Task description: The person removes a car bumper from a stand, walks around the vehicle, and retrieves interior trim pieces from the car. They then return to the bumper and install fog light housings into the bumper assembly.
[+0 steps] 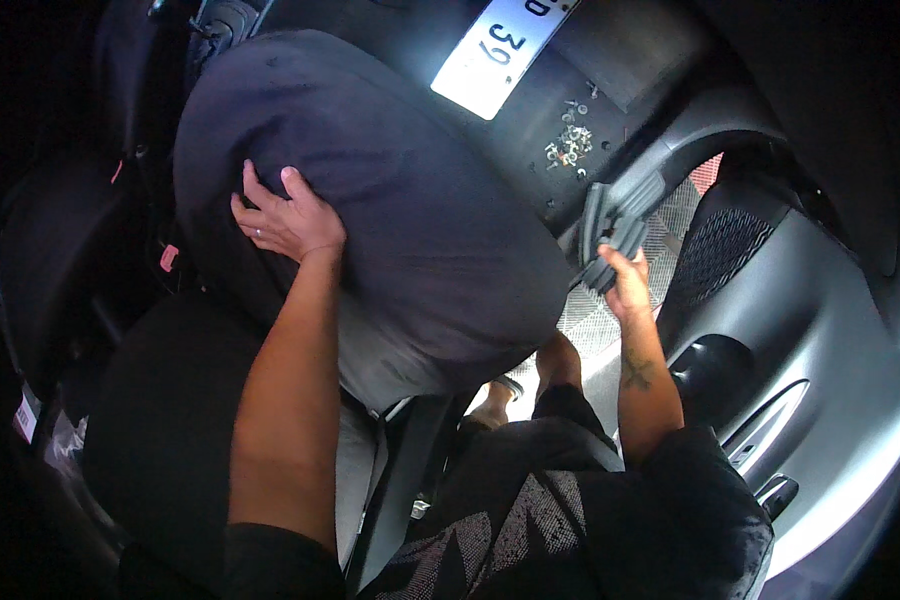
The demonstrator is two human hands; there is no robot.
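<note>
Here, the person's left hand rests on the dark car seat, left of the middle, its fingers spread apart. The right hand, on the right, has its fingers closed around the near end of a ridged dark plastic part, which is just beyond the seat's right edge. Small fasteners lie farther off on the floor, near a white number plate, while the open door stands at the far right.
</note>
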